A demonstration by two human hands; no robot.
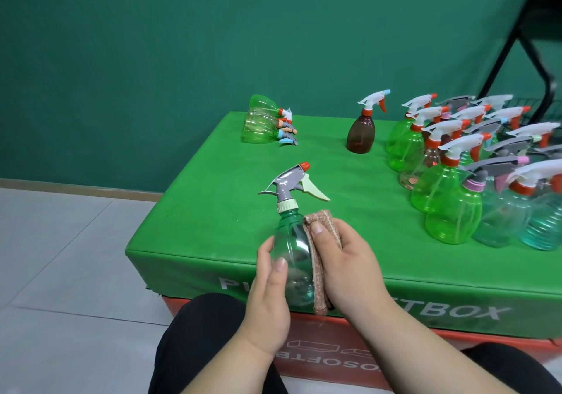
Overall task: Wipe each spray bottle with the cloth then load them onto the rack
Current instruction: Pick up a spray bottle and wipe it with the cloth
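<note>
Above the box [194, 235] — left hand [267, 299] curled round spray bottle [290, 241]; right hand [346, 269] gripping cloth [327, 221] against it

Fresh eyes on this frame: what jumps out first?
The clear bottle held at bottom centre: left hand grips it, right hand holds a brown cloth against its side. Upright spray bottles crowd the right of the green box top; a lone brown bottle stands mid-back.

Held bottle [292, 250] over desk [213, 211] 6 o'clock edge, left hand [267, 299] at its 9 o'clock, right hand [343, 266] pressing cloth [322, 220] at its 3 o'clock. Lying bottles [261, 126] piled at 11 o'clock. Lone standing bottle [362, 135] at 1 o'clock. Bottle cluster [450, 186] at 3 o'clock, rack [544, 83] behind it.
</note>
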